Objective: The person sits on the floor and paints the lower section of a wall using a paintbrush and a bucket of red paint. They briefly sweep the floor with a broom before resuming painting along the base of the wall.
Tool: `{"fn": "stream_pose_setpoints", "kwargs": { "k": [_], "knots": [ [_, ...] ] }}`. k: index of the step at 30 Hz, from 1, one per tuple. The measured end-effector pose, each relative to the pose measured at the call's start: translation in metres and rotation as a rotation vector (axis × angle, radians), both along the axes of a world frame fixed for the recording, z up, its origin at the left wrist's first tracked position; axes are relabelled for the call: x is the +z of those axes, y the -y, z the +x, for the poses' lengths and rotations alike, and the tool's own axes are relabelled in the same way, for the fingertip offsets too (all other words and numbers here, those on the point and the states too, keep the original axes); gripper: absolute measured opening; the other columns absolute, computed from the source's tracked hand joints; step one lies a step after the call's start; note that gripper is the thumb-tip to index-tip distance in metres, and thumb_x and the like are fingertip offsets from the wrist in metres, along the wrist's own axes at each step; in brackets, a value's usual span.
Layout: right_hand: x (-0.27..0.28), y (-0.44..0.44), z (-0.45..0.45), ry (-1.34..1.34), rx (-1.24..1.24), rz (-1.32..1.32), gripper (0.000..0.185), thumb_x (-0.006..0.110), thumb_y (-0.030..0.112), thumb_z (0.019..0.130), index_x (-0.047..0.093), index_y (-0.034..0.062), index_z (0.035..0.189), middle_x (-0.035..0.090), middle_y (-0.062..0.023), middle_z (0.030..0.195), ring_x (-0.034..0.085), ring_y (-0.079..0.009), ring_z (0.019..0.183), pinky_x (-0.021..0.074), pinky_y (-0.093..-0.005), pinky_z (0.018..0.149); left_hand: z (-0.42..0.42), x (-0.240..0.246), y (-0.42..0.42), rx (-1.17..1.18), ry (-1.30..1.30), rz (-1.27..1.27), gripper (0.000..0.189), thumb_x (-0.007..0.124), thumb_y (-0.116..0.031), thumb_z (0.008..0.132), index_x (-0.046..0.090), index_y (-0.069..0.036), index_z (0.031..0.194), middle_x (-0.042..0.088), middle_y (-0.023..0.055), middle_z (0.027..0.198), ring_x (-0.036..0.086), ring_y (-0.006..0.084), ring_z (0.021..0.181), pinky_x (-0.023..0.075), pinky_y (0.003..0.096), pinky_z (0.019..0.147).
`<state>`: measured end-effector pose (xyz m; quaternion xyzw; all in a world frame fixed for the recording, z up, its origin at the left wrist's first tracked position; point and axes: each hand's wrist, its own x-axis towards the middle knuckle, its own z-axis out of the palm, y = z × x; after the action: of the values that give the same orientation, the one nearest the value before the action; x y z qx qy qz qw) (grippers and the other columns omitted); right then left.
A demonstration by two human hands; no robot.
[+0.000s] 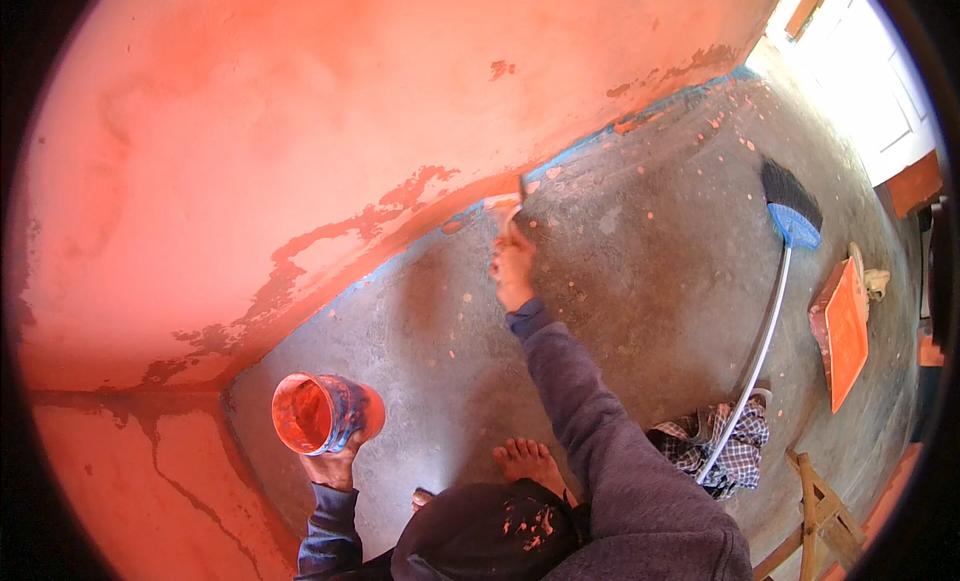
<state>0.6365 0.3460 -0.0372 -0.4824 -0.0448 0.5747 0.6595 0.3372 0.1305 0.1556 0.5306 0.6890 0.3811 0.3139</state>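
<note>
My left hand (334, 465) holds a paint-smeared plastic container (355, 412) from below, tilted so its open mouth shows orange-red paint inside. Ahead of me, my right hand (514, 270) grips a paintbrush (510, 206) by the handle; the brush is somewhat blurred. Its head is at the foot of the salmon-orange wall (300, 131), where the wall meets the grey concrete floor (450, 341). A blue painted line (574, 150) runs along that joint. Darker orange patches mark the lower wall.
A broom (795, 225) with a blue head lies to the right, its handle reaching a checked cloth (742, 446). Farther right is an orange paint tray (847, 333). A wooden frame (817, 513) stands at lower right. My bare feet are on the floor, near paint spots.
</note>
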Motion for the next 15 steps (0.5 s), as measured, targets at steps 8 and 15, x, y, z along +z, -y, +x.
{"fn": "stream_pose_setpoints", "kwargs": {
  "k": [8,15],
  "knots": [
    [0.025,0.044,-0.124,0.071,0.293,0.117,0.031,0.048,0.009,0.093,0.062,0.0075,0.120,0.045,0.0055,0.069,0.040,-0.0052,0.053,0.0363,-0.0237,0.046,-0.002,-0.002,0.003,0.064,0.104,0.010,0.073,0.087,-0.016,0.065,0.050,0.000,0.125,0.059,0.0109,0.120,0.059,0.0233,0.108,0.0472,0.0370,0.097],
    [-0.015,0.035,-0.064,0.292,0.411,0.129,0.011,0.059,0.009,0.084,0.064,0.0064,0.094,0.048,0.0048,0.064,0.042,-0.0050,0.050,0.0357,-0.0233,0.043,-0.019,-0.006,0.009,0.077,0.035,0.010,0.071,0.087,-0.015,0.064,0.052,0.000,0.124,0.060,0.0109,0.119,0.059,0.0234,0.107,0.0479,0.0371,0.095]
  ]
}}
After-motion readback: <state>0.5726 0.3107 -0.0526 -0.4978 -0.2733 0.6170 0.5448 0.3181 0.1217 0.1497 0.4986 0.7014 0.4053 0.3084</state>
